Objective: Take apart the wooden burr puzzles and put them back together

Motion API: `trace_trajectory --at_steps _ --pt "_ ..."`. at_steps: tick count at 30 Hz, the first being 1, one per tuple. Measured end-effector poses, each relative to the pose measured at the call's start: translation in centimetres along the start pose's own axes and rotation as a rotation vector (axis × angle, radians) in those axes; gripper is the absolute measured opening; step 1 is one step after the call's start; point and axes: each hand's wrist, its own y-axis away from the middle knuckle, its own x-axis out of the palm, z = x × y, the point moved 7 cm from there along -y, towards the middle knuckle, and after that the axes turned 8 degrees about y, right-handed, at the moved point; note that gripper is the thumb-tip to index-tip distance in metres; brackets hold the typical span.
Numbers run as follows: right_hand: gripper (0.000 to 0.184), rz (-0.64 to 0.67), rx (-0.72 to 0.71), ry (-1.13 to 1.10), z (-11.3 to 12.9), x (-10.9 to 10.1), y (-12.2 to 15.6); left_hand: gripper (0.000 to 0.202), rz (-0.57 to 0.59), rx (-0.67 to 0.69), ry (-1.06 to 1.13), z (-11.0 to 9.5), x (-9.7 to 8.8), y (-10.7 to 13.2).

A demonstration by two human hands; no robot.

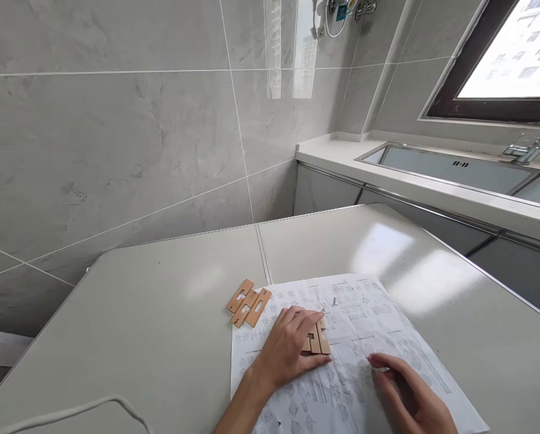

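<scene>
The wooden slotted pieces (316, 339) lie on the printed sheet (355, 307) in the crook of the left hand (285, 343), between its index finger and thumb. The palm and fingers cover their left part, so their full count cannot be told. This hand is half closed and has hold of them, index finger at the far end, thumb at the near end. The right hand (417, 395), cut off by the bottom edge, sits apart to the right over the sheet, loosely curled, its thumb and fingers parted and nothing visible between them. Beyond the left hand, 3 more wooden pieces (258, 308) lie clustered at the sheet's upper left corner, partly on the pale worktop (161, 325); 1 is marked "2". The sheet's fine print is unreadable. A pale cable (84, 407) runs off at the lower left.
</scene>
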Motion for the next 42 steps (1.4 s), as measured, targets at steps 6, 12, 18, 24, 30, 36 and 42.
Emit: trace_trajectory --at_steps 6,12,18,24,30,36,42 --pt "0.033 0.069 -0.073 -0.037 1.0 0.0 -0.4 0.074 -0.017 -0.057 0.063 0.4 -1.1 0.6" --pt "0.033 0.092 -0.129 -0.080 1.7 -0.3 -0.5 0.066 -0.159 -0.166 -0.002 0.5 -3.8 6.5" --pt "0.031 0.130 -0.127 -0.107 1.2 -0.2 -0.2 0.058 -0.443 -0.303 -0.183 1.0 -6.3 13.1" --pt "0.031 0.155 -0.145 -0.129 1.3 0.0 0.0 0.059 -0.598 -0.461 -0.240 2.4 -8.0 15.0" --pt "0.032 0.072 -0.077 -0.146 1.5 -0.1 0.4 0.059 -0.585 -0.459 -0.210 2.7 -7.8 14.6" --pt "0.031 0.105 -0.094 -0.109 0.8 0.0 0.3 0.055 -0.676 -0.481 -0.078 4.3 -9.8 15.0" --pt "0.025 0.160 -0.207 -0.058 -0.1 0.2 -0.1 0.058 -0.782 -0.533 0.088 8.7 -14.5 12.8"
